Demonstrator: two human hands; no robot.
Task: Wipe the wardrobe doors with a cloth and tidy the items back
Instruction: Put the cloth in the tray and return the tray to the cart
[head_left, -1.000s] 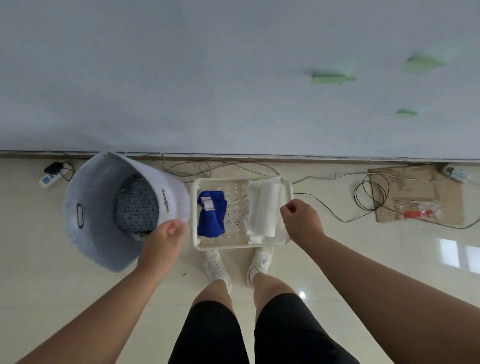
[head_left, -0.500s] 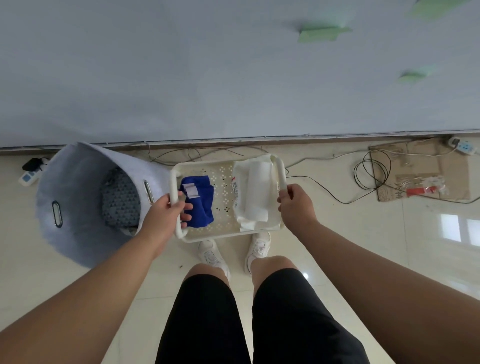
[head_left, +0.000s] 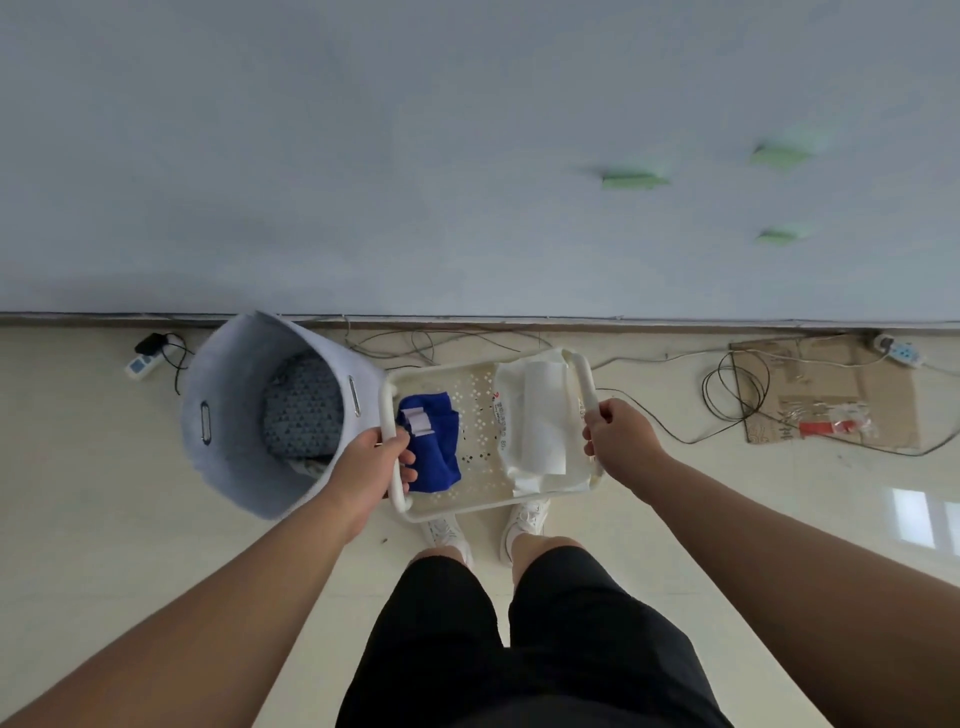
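"Over our shoes (head_left: 441, 530) we are holding the tray (head_left: 475, 410), its long axis running hand to hand: our left hand (head_left: 371, 465) is curling round the tray's left rim, our right hand (head_left: 618, 441) is clamping its right rim."

"And the blue cloth (head_left: 431, 447)?"

"It is lying inside the tray at the left end, just beside our left fingers. The white pack (head_left: 535, 421) is lying at the right end."

"So which hand is taking it?"

"We are judging the left, being nearer. Left of the tray the grey bin (head_left: 228, 415) is standing, and beyond the tray a pale panel (head_left: 467, 156) is rising."
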